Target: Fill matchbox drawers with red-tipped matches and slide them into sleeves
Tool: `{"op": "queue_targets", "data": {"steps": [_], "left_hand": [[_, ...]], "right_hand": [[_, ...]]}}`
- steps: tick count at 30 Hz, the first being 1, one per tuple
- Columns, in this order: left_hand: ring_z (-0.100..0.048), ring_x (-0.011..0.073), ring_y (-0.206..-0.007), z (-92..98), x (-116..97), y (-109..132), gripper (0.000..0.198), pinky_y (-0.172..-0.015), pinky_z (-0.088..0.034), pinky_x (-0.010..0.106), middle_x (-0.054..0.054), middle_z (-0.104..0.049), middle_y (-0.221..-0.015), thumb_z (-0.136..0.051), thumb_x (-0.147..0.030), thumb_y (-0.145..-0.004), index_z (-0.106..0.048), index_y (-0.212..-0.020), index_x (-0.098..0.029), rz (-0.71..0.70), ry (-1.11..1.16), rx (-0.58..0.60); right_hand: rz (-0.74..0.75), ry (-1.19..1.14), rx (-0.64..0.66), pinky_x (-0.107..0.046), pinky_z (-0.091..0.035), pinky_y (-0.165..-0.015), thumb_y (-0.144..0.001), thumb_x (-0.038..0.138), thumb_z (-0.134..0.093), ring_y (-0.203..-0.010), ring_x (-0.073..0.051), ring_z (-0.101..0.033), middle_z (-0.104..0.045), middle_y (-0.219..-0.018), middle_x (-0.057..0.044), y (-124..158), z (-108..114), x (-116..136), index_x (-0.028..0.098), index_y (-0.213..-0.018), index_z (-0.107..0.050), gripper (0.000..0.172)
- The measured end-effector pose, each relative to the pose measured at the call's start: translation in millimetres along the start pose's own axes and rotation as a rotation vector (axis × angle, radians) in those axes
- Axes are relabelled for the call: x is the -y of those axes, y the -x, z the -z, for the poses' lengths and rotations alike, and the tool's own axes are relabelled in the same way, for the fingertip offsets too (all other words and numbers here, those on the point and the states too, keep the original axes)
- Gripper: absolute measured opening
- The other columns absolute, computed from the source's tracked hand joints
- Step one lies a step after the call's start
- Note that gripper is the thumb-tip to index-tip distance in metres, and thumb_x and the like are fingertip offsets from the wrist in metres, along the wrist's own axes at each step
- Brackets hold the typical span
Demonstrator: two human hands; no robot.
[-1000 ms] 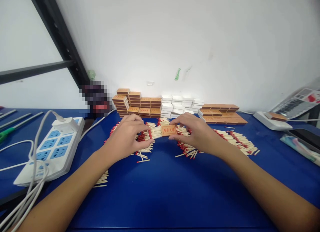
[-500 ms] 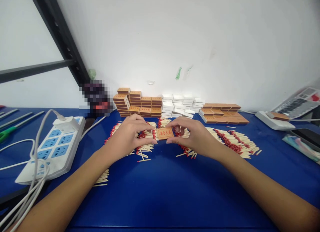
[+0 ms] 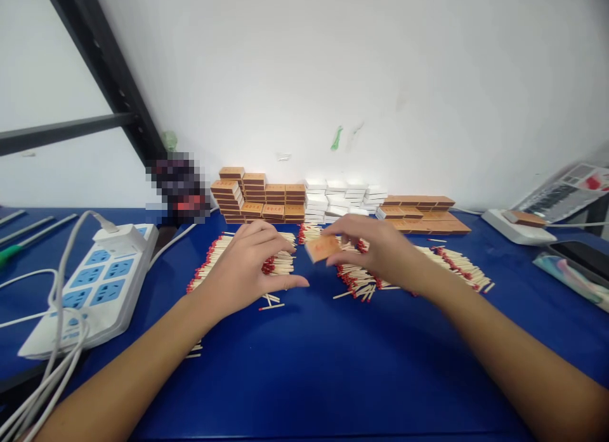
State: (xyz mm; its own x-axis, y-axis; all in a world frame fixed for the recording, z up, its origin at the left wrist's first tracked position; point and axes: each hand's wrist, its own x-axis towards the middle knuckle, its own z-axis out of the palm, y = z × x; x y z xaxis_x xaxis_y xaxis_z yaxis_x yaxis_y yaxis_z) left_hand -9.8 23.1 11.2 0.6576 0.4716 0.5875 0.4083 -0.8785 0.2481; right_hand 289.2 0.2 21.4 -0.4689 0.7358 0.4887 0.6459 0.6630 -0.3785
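An orange-brown matchbox (image 3: 322, 247) is pinched between the thumb and fingers of my right hand (image 3: 375, 252), tilted above the blue table (image 3: 304, 366). It is slightly blurred, and no matches stick out of the end that shows. To its left, my left hand (image 3: 252, 264) is apart from the box, thumb and fingers spread with nothing between them. Under and around my left hand lies a pile of red-tipped matches (image 3: 214, 255). More loose matches (image 3: 354, 280) lie below my right hand, and another heap (image 3: 461, 267) spreads farther right.
Against the wall stand stacked brown matchboxes (image 3: 228, 198), white inner trays (image 3: 316, 204) and a low row of brown boxes (image 3: 428, 217). A power strip (image 3: 107, 283) with white cables lies left. At right are a white adapter (image 3: 516, 229) and a dark phone-like object (image 3: 583, 258).
My left hand has let go of the matchbox. The tray end with match heads no longer shows. My right hand has lifted and tilted the box.
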Motion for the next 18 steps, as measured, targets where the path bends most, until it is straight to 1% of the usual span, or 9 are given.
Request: {"op": "queue_targets", "data": {"steps": [2, 4, 6, 8, 10, 12, 14, 16, 18], "left_hand": [[-0.067, 0.0267, -0.108, 0.4, 0, 1, 0.031, -0.102, -0.05, 0.045, 0.006, -0.079, -0.104, -0.084, -0.047, -0.095, -0.075, -0.109, -0.022, -0.009, -0.037, -0.019], [-0.066, 0.0263, -0.108, 0.6, -1, 1, 0.021, -0.101, -0.05, 0.045, 0.006, -0.078, -0.103, -0.08, -0.04, -0.099, -0.074, -0.106, -0.021, -0.017, -0.065, -0.027], [-0.066, 0.0262, -0.108, 0.4, -1, 1, 0.016, -0.101, -0.05, 0.045, 0.005, -0.078, -0.102, -0.077, -0.036, -0.101, -0.074, -0.105, -0.021, -0.021, -0.077, -0.022], [-0.066, 0.0258, -0.108, -0.2, -1, 2, 0.013, -0.102, -0.05, 0.045, 0.005, -0.079, -0.102, -0.075, -0.033, -0.102, -0.074, -0.105, -0.021, -0.021, -0.073, -0.016], [-0.066, 0.0254, -0.107, -0.9, 0, 2, 0.012, -0.101, -0.05, 0.045, 0.005, -0.079, -0.101, -0.074, -0.032, -0.103, -0.074, -0.104, -0.02, -0.023, -0.068, -0.015], [-0.066, 0.0255, -0.106, -1.5, 0, 2, 0.012, -0.1, -0.05, 0.045, 0.005, -0.079, -0.101, -0.073, -0.032, -0.103, -0.074, -0.103, -0.02, -0.024, -0.071, -0.014], [-0.067, 0.0258, -0.106, -1.7, 0, 2, 0.011, -0.098, -0.051, 0.045, 0.005, -0.079, -0.101, -0.073, -0.031, -0.102, -0.074, -0.102, -0.02, -0.022, -0.077, -0.008], [-0.067, 0.0262, -0.106, -1.6, 0, 2, 0.01, -0.098, -0.051, 0.046, 0.006, -0.079, -0.101, -0.073, -0.031, -0.102, -0.074, -0.102, -0.02, -0.018, -0.078, -0.002], [-0.067, 0.0263, -0.106, -1.5, 0, 2, 0.009, -0.098, -0.051, 0.046, 0.006, -0.079, -0.101, -0.073, -0.03, -0.102, -0.074, -0.102, -0.02, -0.014, -0.079, -0.001]], "right_hand": [[-0.122, 0.16, -0.09, -0.042, -0.058, -0.076, -0.096, 0.056, -0.078, -0.084, -0.026, -0.07, -0.079, -0.102, -0.009, 3, 26, -27, 0.027, -0.119, -0.079, 0.038], [-0.316, 0.259, -0.173, -0.042, -0.056, -0.072, -0.091, 0.059, -0.082, -0.078, -0.025, -0.069, -0.079, -0.1, -0.011, 13, 59, -55, 0.025, -0.117, -0.08, 0.043], [-0.526, 0.358, -0.263, -0.043, -0.053, -0.073, -0.087, 0.056, -0.086, -0.078, -0.025, -0.068, -0.078, -0.099, -0.015, 28, 93, -78, 0.019, -0.113, -0.081, 0.045], [-0.705, 0.418, -0.246, -0.043, -0.05, -0.076, -0.089, 0.053, -0.085, -0.082, -0.026, -0.069, -0.079, -0.098, -0.017, 47, 121, -97, 0.016, -0.112, -0.082, 0.044], [-0.79, 0.426, -0.195, -0.044, -0.048, -0.078, -0.094, 0.055, -0.078, -0.084, -0.026, -0.069, -0.079, -0.096, -0.017, 67, 140, -114, 0.016, -0.116, -0.083, 0.045], [-0.862, 0.395, -0.154, -0.045, -0.048, -0.075, -0.088, 0.053, -0.084, -0.078, -0.026, -0.069, -0.079, -0.088, -0.018, 84, 148, -131, 0.017, -0.104, -0.085, 0.04], [-0.857, 0.364, -0.146, -0.044, -0.049, -0.071, -0.079, 0.05, -0.093, -0.073, -0.027, -0.07, -0.079, -0.083, -0.018, 93, 148, -144, 0.017, -0.091, -0.085, 0.036], [-0.807, 0.352, -0.163, -0.041, -0.05, -0.066, -0.071, 0.048, -0.098, -0.069, -0.026, -0.072, -0.081, -0.08, -0.017, 97, 142, -153, 0.019, -0.082, -0.084, 0.034], [-0.722, 0.388, -0.253, -0.038, -0.05, -0.062, -0.067, 0.048, -0.1, -0.065, -0.024, -0.072, -0.081, -0.078, -0.015, 97, 134, -156, 0.021, -0.076, -0.083, 0.033]]}}
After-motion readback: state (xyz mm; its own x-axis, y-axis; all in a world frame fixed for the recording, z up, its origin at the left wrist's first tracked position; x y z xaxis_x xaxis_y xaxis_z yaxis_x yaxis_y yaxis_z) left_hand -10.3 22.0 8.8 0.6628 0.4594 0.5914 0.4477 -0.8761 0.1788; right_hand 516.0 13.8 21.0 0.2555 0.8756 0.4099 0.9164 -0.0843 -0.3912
